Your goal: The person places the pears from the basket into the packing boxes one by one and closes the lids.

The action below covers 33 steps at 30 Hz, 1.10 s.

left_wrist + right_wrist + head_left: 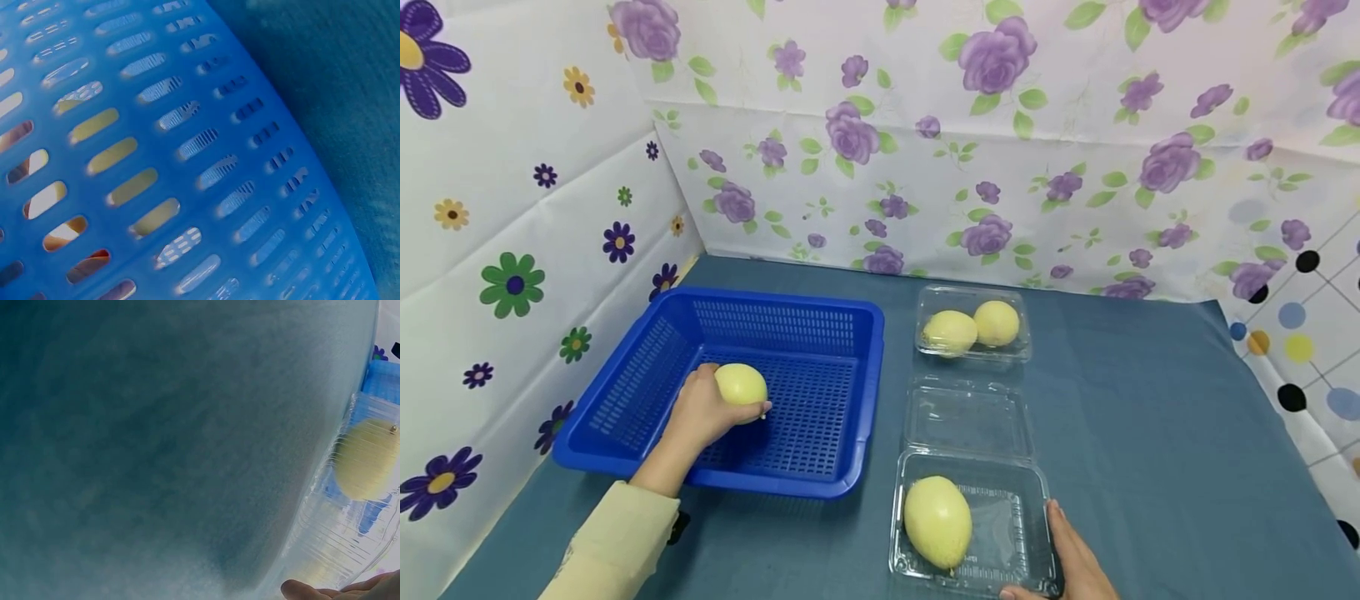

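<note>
Inside the blue plastic basket (868, 392), my left hand (703, 408) grips a pale yellow oval fruit (741, 383), thumb on its near side. Through the basket's slots the left wrist view catches bits of yellow fruit (112, 156). My right hand (1078, 558) holds the right edge of an open clear clamshell box (1000, 517), with the thumb at its near corner. One yellow fruit (937, 522) lies in the left half of that box; it also shows through the clear wall in the right wrist view. The box's lid (970, 421) lies folded back, away from me.
Farther back stands a second clear box (973, 350) holding two yellow fruits (997, 323). A blue-grey cloth (1150, 425) covers the table. Flowered sheets (910, 192) hang behind and along the left side; a dotted sheet (1311, 333) is at the right.
</note>
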Each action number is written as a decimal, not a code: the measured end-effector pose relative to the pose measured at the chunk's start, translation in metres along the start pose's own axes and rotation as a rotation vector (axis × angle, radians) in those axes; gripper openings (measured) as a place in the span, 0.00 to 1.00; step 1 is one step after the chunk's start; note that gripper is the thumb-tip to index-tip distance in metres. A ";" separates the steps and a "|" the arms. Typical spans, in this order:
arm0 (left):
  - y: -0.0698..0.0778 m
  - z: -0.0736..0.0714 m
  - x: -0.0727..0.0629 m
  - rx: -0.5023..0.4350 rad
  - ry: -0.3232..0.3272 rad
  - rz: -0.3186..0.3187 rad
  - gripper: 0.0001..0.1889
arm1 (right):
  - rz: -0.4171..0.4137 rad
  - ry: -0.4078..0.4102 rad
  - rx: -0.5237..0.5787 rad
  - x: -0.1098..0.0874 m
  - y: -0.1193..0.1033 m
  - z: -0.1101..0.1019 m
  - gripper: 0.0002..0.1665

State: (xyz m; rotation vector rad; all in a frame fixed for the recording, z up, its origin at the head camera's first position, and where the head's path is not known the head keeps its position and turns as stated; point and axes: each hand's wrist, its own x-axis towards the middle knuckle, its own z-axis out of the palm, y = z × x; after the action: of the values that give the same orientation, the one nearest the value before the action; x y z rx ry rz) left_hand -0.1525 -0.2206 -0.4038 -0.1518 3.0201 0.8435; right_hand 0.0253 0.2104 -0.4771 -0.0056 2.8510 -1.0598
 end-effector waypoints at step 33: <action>0.041 -0.018 -0.019 -0.179 0.039 0.076 0.50 | 0.076 -0.072 0.024 0.001 0.000 -0.005 0.72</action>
State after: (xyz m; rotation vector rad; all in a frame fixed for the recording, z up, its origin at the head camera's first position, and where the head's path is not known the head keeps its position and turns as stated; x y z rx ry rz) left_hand -0.1370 -0.1931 -0.3671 -0.0543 2.9997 1.1298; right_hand 0.0242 0.2135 -0.4735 0.0643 2.7515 -1.0565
